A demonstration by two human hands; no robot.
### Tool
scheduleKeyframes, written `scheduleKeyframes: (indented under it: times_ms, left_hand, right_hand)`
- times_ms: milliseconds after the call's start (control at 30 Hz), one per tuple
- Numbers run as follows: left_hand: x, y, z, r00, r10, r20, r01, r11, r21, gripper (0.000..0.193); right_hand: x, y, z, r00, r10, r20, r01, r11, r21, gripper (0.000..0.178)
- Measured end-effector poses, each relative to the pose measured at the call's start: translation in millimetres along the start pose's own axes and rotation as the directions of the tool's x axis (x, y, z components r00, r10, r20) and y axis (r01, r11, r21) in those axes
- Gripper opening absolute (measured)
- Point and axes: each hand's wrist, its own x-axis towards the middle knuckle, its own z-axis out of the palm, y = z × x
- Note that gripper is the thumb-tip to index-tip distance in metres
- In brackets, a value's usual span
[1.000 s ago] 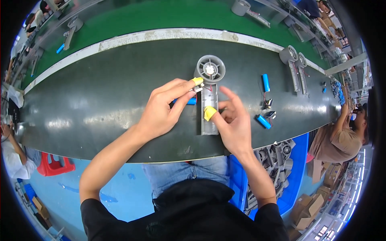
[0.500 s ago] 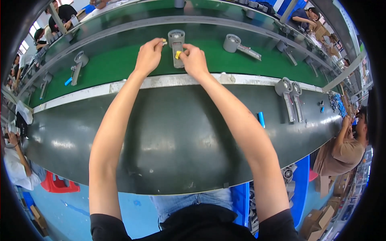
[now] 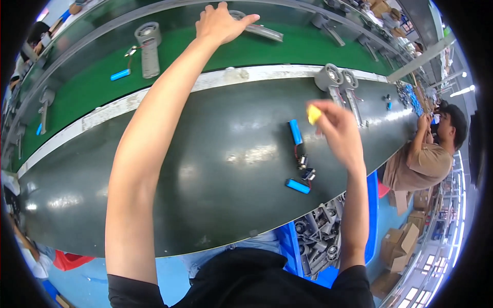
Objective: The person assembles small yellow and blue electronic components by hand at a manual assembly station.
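Note:
My left hand (image 3: 221, 25) reaches to the far side over the green strip, its fingers spread. It is at the round head of a grey fan housing (image 3: 264, 33) with a long handle; whether it touches is unclear. My right hand (image 3: 340, 134) is raised over the right part of the dark table, thumb and fingers pinched at a small yellow piece (image 3: 314, 114). Below and left of it lie a blue cylindrical battery (image 3: 295, 132), small wired electronic parts (image 3: 304, 164) and a second blue battery (image 3: 298, 186). Two grey fan housings (image 3: 328, 78) stand just beyond.
Another grey housing (image 3: 150, 56) lies at the far left, wired to a blue battery (image 3: 120, 75). A pale rail (image 3: 231, 75) parts the table from the green strip. A blue bin (image 3: 290, 251) of grey parts sits below the near edge. A co-worker (image 3: 423, 159) sits at right.
Both hands have left the grey housing between them. My left hand has moved to the housing farther right and spread its fingers; my right hand has drawn back toward me. The view has swung right.

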Motion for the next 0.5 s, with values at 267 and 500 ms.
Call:
scheduleKeyframes:
  times_ms: [267,500]
  left_hand:
    - [20,-27,20,0.961,0.166,-0.220,-0.165,0.986,0.026,0.072]
    - [-101,0,-115,0.944,0.292,0.156,-0.232,0.918,-0.321,0.082]
  right_hand:
    - [-84,25,8,0.998,-0.055,-0.037,0.048,0.987,-0.152,0.039]
    - [-86,31,14,0.963,-0.201,-0.177,0.175,0.973,-0.153,0.033]
